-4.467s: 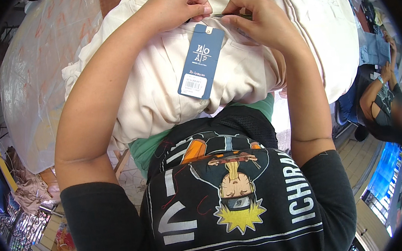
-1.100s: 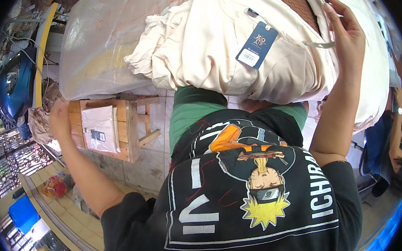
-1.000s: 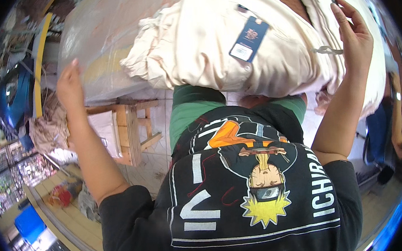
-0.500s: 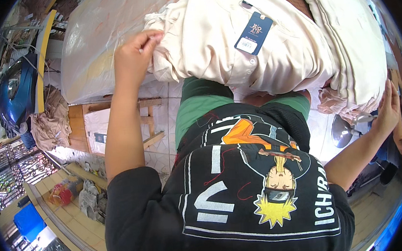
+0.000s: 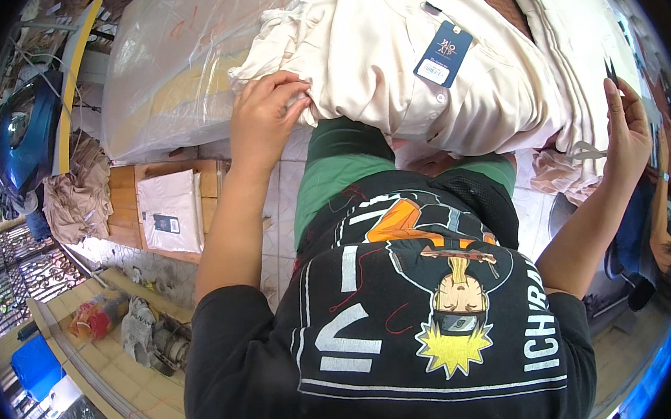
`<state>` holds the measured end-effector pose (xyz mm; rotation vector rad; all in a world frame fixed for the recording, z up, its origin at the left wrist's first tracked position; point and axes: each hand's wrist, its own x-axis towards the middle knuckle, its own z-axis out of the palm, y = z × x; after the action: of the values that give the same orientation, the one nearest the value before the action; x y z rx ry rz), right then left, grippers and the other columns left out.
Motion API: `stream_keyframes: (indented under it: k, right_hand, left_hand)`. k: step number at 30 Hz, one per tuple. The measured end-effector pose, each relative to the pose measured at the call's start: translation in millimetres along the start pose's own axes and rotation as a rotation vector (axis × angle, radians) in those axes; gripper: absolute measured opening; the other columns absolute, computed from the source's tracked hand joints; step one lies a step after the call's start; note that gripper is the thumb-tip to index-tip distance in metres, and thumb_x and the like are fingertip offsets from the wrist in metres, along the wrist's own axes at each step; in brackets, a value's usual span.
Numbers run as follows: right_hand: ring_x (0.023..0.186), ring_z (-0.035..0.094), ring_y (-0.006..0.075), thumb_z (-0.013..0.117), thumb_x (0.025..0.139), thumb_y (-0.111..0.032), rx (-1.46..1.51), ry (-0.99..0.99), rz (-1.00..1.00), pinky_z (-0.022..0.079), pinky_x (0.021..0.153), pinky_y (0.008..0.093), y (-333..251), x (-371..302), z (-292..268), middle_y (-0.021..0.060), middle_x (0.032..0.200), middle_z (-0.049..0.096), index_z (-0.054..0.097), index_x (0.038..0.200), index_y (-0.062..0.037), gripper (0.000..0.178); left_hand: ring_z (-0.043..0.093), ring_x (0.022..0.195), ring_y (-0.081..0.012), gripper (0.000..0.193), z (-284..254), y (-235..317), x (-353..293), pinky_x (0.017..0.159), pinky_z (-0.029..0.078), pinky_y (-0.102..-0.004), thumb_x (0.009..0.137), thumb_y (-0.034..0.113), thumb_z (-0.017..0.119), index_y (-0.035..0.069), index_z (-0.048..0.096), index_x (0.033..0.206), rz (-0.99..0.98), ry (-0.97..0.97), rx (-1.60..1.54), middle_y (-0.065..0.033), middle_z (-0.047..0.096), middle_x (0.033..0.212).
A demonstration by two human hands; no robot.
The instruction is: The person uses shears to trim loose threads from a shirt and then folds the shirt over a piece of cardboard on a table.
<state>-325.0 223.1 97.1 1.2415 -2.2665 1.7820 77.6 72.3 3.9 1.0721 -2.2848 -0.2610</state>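
Observation:
Across my lap and the work surface lies a cream satiny garment (image 5: 371, 65) with a button and a navy hang tag (image 5: 444, 53). My left hand (image 5: 268, 108) is at the garment's left end, thumb and fingers pinched on its edge. On the right, my right hand (image 5: 628, 127) is raised beside a stack of folded cream garments (image 5: 553, 19). It is closed around thread snips (image 5: 611, 71), whose dark pointed tips stick up past the thumb. A greyish metal piece (image 5: 585, 152) shows by the palm; whether it belongs to the snips I cannot tell.
A plastic-wrapped bundle (image 5: 175, 72) stands at the upper left. Below it, a bagged, tagged garment (image 5: 170, 211) lies on a wooden stool. Crumpled tan cloth (image 5: 78, 190) and a shiny blue shell-like object (image 5: 23, 139) are farther left. Another person's arm (image 5: 660, 200) shows at the right rim.
My left hand has moved right and down along the garment's edge. My right hand has risen from beside the stack, bringing the thread snips into view. The hang tag has shifted slightly right.

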Motion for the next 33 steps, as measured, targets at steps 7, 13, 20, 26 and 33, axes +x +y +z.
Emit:
stream_keyframes:
  k: [7, 13, 20, 26, 33]
  right_hand:
    - [0.069, 0.048, 0.0015, 0.072, 0.081, -0.02, -0.129, 0.105, -0.064, 0.032, 0.059, 0.0138, -6, 1, -35, -0.0038, 0.076, 0.059, 0.067, 0.1, -0.0018, 0.027]
    - [0.063, 0.045, 0.0017, 0.071, 0.082, -0.02, -0.06, 0.312, -0.057, 0.033, 0.056, 0.0161, 7, 23, -112, -0.0058, 0.07, 0.057, 0.068, 0.097, -0.0021, 0.024]
    - [0.06, 0.053, 0.0055, 0.059, 0.088, -0.013, -0.295, 0.458, 0.141, 0.041, 0.055, 0.0197, 105, 77, -195, -0.0004, 0.07, 0.061, 0.067, 0.094, 0.0004, 0.017]
    - [0.075, 0.063, 0.0186, 0.062, 0.082, -0.01, 0.059, 0.651, 0.066, 0.05, 0.066, 0.0288, 207, 190, -259, 0.0106, 0.085, 0.065, 0.062, 0.1, 0.0058, 0.024]
    - [0.073, 0.062, 0.0247, 0.055, 0.083, 0.0, 0.786, 0.785, 0.589, 0.053, 0.067, 0.0382, 387, 218, -233, 0.0123, 0.086, 0.061, 0.058, 0.098, 0.0029, 0.015]
  left_hand:
    - [0.06, 0.094, -0.0253, 0.014, -4, -9, 11, 0.082, 0.046, -0.0344, 0.075, 0.01, 0.068, 0.005, 0.068, 0.088, -0.061, -0.016, -0.167, -0.0051, 0.065, 0.102]
    - [0.06, 0.09, -0.0195, 0.029, -45, 6, 33, 0.082, 0.045, -0.0303, 0.091, 0.014, 0.053, -0.004, 0.061, 0.07, -0.077, -0.087, -0.447, -0.0106, 0.065, 0.092]
    - [0.053, 0.104, -0.0273, 0.018, 53, 49, 66, 0.09, 0.04, -0.0355, 0.089, 0.016, 0.055, 0.0, 0.061, 0.086, 0.044, -0.085, -0.254, -0.0133, 0.059, 0.109]
    - [0.051, 0.105, -0.0319, 0.015, 81, 57, 67, 0.092, 0.038, -0.0393, 0.086, 0.014, 0.056, 0.001, 0.06, 0.093, 0.088, -0.087, -0.093, -0.0163, 0.058, 0.11]
    - [0.053, 0.101, -0.0331, 0.013, 82, 48, 61, 0.09, 0.04, -0.0397, 0.085, 0.011, 0.056, 0.0, 0.059, 0.092, 0.046, -0.044, 0.015, -0.0178, 0.058, 0.108]
